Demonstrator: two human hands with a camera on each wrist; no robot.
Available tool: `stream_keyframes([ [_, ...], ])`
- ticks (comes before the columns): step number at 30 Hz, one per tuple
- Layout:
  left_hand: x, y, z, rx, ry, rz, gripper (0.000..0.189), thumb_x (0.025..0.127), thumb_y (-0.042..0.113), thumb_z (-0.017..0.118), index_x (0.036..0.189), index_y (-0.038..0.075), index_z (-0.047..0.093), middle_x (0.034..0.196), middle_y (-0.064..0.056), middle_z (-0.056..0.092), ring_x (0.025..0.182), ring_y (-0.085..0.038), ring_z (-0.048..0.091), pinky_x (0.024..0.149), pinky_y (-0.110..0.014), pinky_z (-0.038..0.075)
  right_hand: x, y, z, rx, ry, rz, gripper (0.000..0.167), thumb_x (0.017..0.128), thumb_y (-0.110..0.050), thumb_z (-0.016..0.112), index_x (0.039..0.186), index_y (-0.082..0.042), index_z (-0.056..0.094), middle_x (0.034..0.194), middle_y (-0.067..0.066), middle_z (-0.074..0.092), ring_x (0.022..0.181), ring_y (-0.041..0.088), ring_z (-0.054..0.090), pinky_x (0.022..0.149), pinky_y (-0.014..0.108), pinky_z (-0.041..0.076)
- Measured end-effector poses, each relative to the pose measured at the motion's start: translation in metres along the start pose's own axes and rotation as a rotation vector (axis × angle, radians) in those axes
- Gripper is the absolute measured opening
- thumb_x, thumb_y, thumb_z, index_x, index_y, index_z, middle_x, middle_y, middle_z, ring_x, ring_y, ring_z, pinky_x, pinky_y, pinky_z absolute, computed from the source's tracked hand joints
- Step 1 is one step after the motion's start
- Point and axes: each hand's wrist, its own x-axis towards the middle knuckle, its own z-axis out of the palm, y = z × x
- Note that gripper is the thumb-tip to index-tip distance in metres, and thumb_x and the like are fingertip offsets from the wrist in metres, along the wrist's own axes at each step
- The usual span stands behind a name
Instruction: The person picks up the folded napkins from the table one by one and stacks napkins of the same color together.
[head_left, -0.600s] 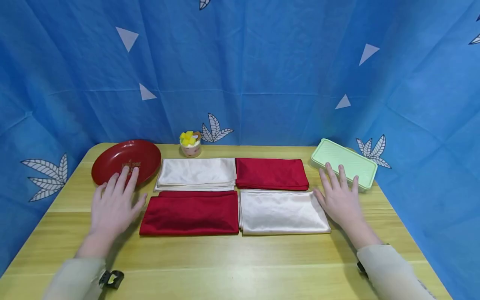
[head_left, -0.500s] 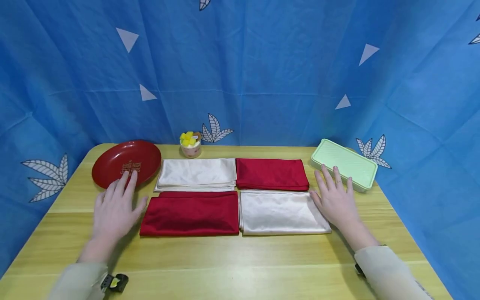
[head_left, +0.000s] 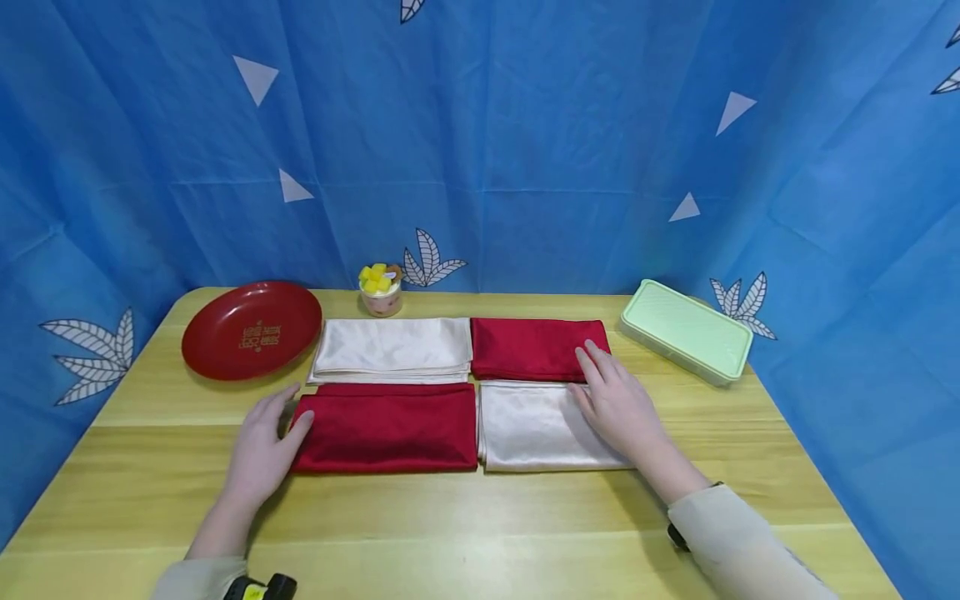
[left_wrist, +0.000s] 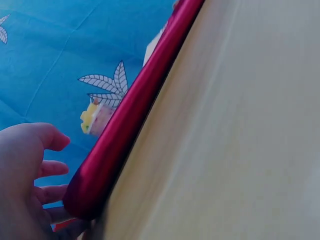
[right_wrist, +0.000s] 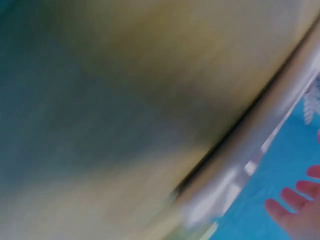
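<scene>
Folded satin cloths lie two by two on the table: a white cloth [head_left: 393, 346] and a red cloth [head_left: 525, 348] at the back, another red cloth [head_left: 390, 429] and another white cloth [head_left: 525, 429] in front. My left hand [head_left: 258, 454] is at the left end of the front red cloth, its thumb overlapping that edge. The left wrist view shows the left hand [left_wrist: 22, 180] with loosely bent fingers beside the folded red edge [left_wrist: 125, 120]. My right hand [head_left: 622, 408] spreads over the front white cloth, fingertips reaching across the back red cloth's corner. Neither hand grips anything.
A red oval plate [head_left: 225, 333] with gold lettering stands at the back left. Near it is a small cup [head_left: 382, 302] topped with yellow cubes. A pale green lidded box [head_left: 686, 329] sits at the back right. A blue curtain [head_left: 555, 150] hangs behind the wooden table [head_left: 450, 533].
My left hand has moved from in front of the plate toward me and right, to the front red cloth. My right hand has swung left from beside the green box over the cloths.
</scene>
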Motion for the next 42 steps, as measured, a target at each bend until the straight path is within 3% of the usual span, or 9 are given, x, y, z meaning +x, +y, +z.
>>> stream_keyframes([
  [4, -0.002, -0.004, 0.009, -0.066, 0.020, 0.016, 0.042, 0.093, 0.018, 0.061, 0.129, -0.003, 0.054, 0.124, -0.025, 0.051, 0.116, -0.040, 0.046, 0.096, -0.056, 0.035, 0.009, -0.019, 0.005, 0.089, 0.000, -0.011, 0.058, 0.093, -0.030, 0.058, 0.140, 0.000, 0.043, 0.142, 0.019, 0.042, 0.124, 0.039, 0.044, 0.102, 0.051, 0.038],
  [12, -0.003, -0.008, 0.020, -0.070, 0.065, 0.061, 0.032, 0.090, 0.009, 0.063, 0.120, -0.001, 0.061, 0.117, -0.024, 0.056, 0.112, -0.041, 0.047, 0.094, -0.056, 0.035, 0.019, -0.061, 0.021, 0.248, -0.062, -0.030, 0.051, 0.096, -0.030, 0.054, 0.138, -0.001, 0.047, 0.133, 0.016, 0.050, 0.122, 0.032, 0.047, 0.104, 0.045, 0.037],
  [16, -0.004, -0.009, 0.022, -0.078, 0.076, 0.046, 0.032, 0.089, 0.009, 0.063, 0.119, -0.002, 0.062, 0.117, -0.023, 0.054, 0.112, -0.040, 0.046, 0.095, -0.054, 0.034, 0.022, -0.078, 0.029, 0.300, -0.036, -0.073, 0.044, 0.096, -0.027, 0.056, 0.132, -0.001, 0.053, 0.126, 0.014, 0.055, 0.117, 0.029, 0.050, 0.101, 0.041, 0.040],
  [21, -0.005, -0.010, 0.022, -0.077, 0.069, 0.026, 0.033, 0.089, 0.011, 0.063, 0.119, -0.003, 0.061, 0.118, -0.024, 0.052, 0.112, -0.040, 0.045, 0.094, -0.054, 0.034, 0.025, -0.100, 0.037, 0.298, 0.036, -0.147, 0.033, 0.094, -0.021, 0.059, 0.120, -0.002, 0.060, 0.112, 0.010, 0.060, 0.106, 0.026, 0.055, 0.094, 0.039, 0.045],
  [26, -0.005, -0.012, 0.023, -0.057, 0.051, 0.036, 0.035, 0.089, 0.013, 0.064, 0.121, -0.001, 0.060, 0.118, -0.025, 0.051, 0.112, -0.041, 0.043, 0.093, -0.055, 0.034, 0.026, -0.120, 0.042, 0.325, -0.024, -0.113, 0.029, 0.093, -0.022, 0.061, 0.117, -0.005, 0.061, 0.109, 0.009, 0.061, 0.104, 0.027, 0.056, 0.092, 0.038, 0.046],
  [32, -0.005, -0.013, 0.023, -0.040, 0.025, 0.023, 0.037, 0.090, 0.016, 0.063, 0.123, 0.001, 0.059, 0.119, -0.025, 0.049, 0.112, -0.041, 0.042, 0.091, -0.056, 0.034, 0.027, -0.133, 0.046, 0.345, -0.088, -0.010, 0.045, 0.089, -0.028, 0.068, 0.123, -0.001, 0.057, 0.113, 0.016, 0.058, 0.107, 0.032, 0.053, 0.095, 0.041, 0.044],
  [37, -0.004, -0.013, 0.023, -0.038, 0.018, 0.019, 0.038, 0.090, 0.016, 0.064, 0.124, 0.001, 0.059, 0.118, -0.026, 0.050, 0.110, -0.041, 0.043, 0.092, -0.056, 0.035, 0.025, -0.138, 0.050, 0.253, -0.049, -0.060, 0.063, 0.081, -0.033, 0.076, 0.127, 0.002, 0.052, 0.114, 0.023, 0.054, 0.104, 0.038, 0.051, 0.091, 0.044, 0.045],
  [42, -0.005, -0.017, 0.022, -0.044, 0.015, 0.028, 0.040, 0.087, 0.014, 0.066, 0.124, 0.001, 0.058, 0.119, -0.027, 0.053, 0.112, -0.043, 0.044, 0.093, -0.057, 0.035, 0.027, -0.143, 0.052, 0.214, -0.050, -0.097, 0.063, 0.081, -0.032, 0.076, 0.128, 0.001, 0.051, 0.110, 0.021, 0.056, 0.101, 0.036, 0.053, 0.087, 0.044, 0.047],
])
